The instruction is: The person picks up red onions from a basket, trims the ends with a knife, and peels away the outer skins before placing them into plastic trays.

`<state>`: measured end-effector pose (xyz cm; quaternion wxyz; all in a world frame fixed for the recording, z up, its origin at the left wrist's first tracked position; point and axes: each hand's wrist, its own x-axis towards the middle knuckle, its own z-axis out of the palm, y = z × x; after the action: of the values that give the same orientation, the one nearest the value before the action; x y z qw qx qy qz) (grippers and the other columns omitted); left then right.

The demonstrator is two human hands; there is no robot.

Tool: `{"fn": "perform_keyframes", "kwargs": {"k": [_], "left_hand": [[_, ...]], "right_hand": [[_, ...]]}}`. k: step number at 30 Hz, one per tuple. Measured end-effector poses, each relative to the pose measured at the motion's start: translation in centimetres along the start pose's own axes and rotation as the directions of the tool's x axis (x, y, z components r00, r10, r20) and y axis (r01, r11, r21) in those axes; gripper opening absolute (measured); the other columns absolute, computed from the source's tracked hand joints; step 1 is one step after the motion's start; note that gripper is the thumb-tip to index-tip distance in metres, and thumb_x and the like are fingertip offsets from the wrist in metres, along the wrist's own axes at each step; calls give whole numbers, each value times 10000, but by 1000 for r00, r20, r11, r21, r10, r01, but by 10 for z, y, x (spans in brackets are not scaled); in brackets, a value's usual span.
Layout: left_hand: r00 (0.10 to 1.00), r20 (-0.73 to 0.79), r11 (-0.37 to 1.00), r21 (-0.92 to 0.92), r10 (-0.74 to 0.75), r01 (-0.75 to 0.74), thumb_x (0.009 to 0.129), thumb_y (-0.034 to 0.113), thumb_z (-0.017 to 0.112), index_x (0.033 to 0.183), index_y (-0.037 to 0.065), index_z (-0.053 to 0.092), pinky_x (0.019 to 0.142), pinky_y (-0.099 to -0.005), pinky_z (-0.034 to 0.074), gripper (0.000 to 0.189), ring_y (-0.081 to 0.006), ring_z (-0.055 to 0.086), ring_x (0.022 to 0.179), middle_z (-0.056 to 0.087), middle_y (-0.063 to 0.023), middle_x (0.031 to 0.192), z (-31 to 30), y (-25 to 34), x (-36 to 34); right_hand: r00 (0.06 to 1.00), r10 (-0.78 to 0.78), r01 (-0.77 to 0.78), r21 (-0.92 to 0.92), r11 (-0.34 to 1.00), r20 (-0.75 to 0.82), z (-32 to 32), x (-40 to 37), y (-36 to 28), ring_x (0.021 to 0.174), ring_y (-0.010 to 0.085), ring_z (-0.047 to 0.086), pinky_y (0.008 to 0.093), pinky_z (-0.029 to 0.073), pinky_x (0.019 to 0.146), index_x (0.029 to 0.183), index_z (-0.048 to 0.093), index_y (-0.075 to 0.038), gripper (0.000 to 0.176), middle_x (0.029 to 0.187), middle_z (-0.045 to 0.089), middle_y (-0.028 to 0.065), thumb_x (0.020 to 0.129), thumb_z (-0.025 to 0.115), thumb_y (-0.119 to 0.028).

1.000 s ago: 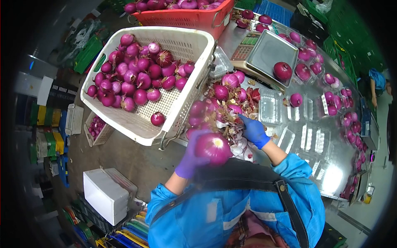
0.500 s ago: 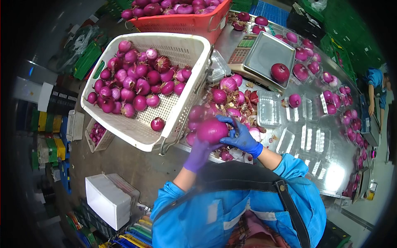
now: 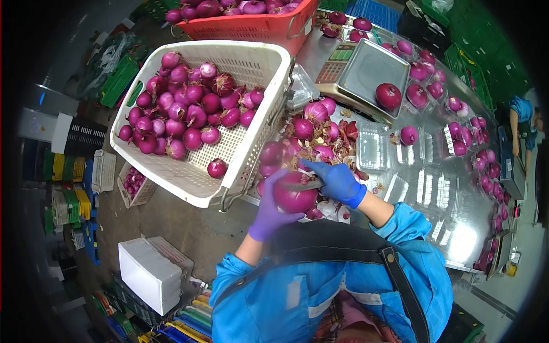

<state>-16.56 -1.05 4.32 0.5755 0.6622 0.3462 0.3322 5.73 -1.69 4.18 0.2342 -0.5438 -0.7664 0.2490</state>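
My left hand (image 3: pixel 270 210), in a purple-looking glove, is wrapped round the side of a large red onion (image 3: pixel 295 197). My right hand (image 3: pixel 338 182), in a blue glove, grips a small knife (image 3: pixel 306 186) whose blade lies against the top of that onion. Just beyond both hands, a heap of onions and loose dry skins (image 3: pixel 323 137) covers this part of the metal table. To the left of the heap stands a white basket (image 3: pixel 197 200) holding many red onions.
A scale (image 3: pixel 372 74) with one onion on its tray stands beyond the heap. Clear plastic trays (image 3: pixel 373 147) and packed onions spread over the metal table (image 3: pixel 463 234) at right. A red crate (image 3: pixel 246 28) is at the back. Another person (image 3: pixel 521 114) stands far right.
My left hand has shifted up along the onion's side. The knife now shows across the onion's top, and my right hand has turned and moved slightly right.
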Motion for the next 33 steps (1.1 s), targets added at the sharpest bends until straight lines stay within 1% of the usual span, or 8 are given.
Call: {"fn": "perform_keyframes", "kwargs": {"k": [2, 10, 13, 18, 20, 22, 25, 33], "left_hand": [[996, -62, 997, 29, 72, -70, 501, 140, 841, 1303, 75, 291, 993, -371, 389, 974, -233, 413, 1193, 370, -129, 1295, -4, -3, -5], [985, 25, 806, -571, -173, 156, 564, 213, 808, 1298, 54, 320, 989, -415, 400, 896, -267, 441, 1182, 413, -114, 1273, 2, -8, 11], [950, 221, 599, -737, -222, 312, 622, 234, 783, 1355, 58, 288, 988, -429, 397, 902, -280, 433, 1197, 413, -125, 1297, 21, -2, 31], [880, 206, 303, -885, -429, 355, 861, 37, 521, 1240, -28, 421, 919, -345, 485, 397, -268, 538, 1077, 513, -157, 1192, 49, -28, 74], [1000, -11, 997, -69, 29, -30, 856, 26, 525, 1163, -56, 482, 902, -332, 491, 320, -255, 559, 1031, 558, -161, 1104, 62, -63, 95], [993, -72, 993, 83, 92, -86, 850, 19, 532, 1145, -73, 482, 869, -300, 499, 312, -234, 570, 991, 563, -157, 1077, 70, -44, 112], [930, 73, 593, -752, -361, 289, 842, 48, 553, 1133, -37, 502, 862, -307, 489, 307, -207, 571, 970, 575, -117, 1048, 78, -30, 128], [806, 292, 429, -726, -514, 537, 854, 149, 562, 1157, 5, 504, 959, -362, 393, 341, -234, 519, 1074, 543, -102, 1145, 78, -56, 121]], "right_hand": [[940, 333, -323, -123, 938, 70, 5, -2, 30, 748, 324, 629, 385, 507, 631, 1274, 456, -174, 652, 902, 631, 163, 660, 605, -14], [985, 107, -168, 567, 807, 138, -26, -9, -8, 1049, 296, 568, 356, 476, 861, 1303, 437, -155, 683, 1217, 536, 145, 690, 722, -249], [989, -127, 143, 283, 948, -72, -29, -6, -14, 1125, 306, 513, 382, 426, 933, 1353, 352, -151, 873, 1277, 480, 144, 622, 770, -384], [978, 90, -53, 195, 979, -188, -44, -1, 30, 1144, 299, 494, 395, 420, 939, 1332, 372, -173, 866, 1243, 491, 131, 595, 775, -385], [914, 180, -153, 103, 983, -364, -53, 10, 62, 1104, 308, 528, 364, 457, 911, 1311, 397, -156, 862, 1273, 483, 114, 568, 801, -323], [809, 253, -255, 71, 964, -531, -69, 29, 92, 1055, 324, 551, 366, 479, 870, 1304, 403, -168, 852, 1256, 489, 118, 567, 800, -328], [670, 402, -520, -8, 854, -625, -93, 69, 142, 991, 341, 580, 394, 502, 805, 1321, 376, -196, 868, 1263, 469, 146, 575, 787, -365], [569, 566, -736, -63, 674, -597, -91, 94, 197, 936, 374, 600, 420, 519, 724, 1362, 306, -218, 829, 1344, 351, 227, 670, 695, -461]]}}
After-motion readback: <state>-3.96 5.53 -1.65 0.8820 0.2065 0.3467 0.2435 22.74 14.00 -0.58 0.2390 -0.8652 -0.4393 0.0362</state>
